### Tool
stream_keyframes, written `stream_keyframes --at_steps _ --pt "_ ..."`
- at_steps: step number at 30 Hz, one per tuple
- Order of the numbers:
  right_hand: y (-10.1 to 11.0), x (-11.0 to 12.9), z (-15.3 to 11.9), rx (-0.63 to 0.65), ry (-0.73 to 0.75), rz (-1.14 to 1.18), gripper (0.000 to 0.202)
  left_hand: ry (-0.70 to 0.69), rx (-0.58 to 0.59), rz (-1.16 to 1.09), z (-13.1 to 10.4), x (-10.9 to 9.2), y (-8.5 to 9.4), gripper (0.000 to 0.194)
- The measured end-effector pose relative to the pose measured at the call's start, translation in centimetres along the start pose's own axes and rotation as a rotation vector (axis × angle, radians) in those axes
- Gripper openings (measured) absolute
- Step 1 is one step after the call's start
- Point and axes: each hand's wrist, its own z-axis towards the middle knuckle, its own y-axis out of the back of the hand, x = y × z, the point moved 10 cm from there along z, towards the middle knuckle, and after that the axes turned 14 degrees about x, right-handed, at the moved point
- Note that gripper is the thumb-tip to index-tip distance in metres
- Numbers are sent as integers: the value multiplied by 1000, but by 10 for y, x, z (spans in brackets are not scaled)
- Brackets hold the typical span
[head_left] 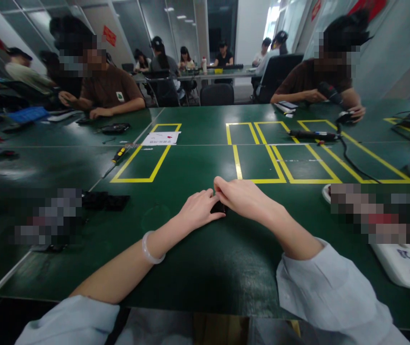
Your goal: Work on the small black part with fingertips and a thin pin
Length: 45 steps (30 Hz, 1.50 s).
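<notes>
My left hand (198, 211) rests low over the green table, with a pale bangle (150, 248) on its wrist. Its thumb and fingers curve round a small black object (218, 208), whose kind I cannot make out. From the other side my right hand (239, 197) meets it, fingers closed in a pinch at the object's top. Whatever the right fingertips grip is hidden behind the hand. Both hands touch each other near the middle of the view.
Yellow tape rectangles (262, 181) mark the green table (198, 268). A screwdriver (119, 154) lies to the left, near a paper sheet (161, 138). At right are a black corded tool (314, 136) and a white device (402, 268). Two people sit opposite.
</notes>
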Motion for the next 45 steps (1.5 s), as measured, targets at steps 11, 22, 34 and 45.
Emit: stream_keyframes --at_steps 11,22,34,45 --pt "-3 -24 1 -19 -84 52 21 53 -63 52 -16 3 7 40" --pt "-2 -14 -8 -84 -17 149 18 -28 -68 -304 -14 17 -16 35" --pt "0 -7 -18 -81 -11 59 17 -53 -122 -421 -16 20 -16 32" --pt "0 1 -14 -64 -26 -93 18 -85 -131 -432 -13 22 -20 35"
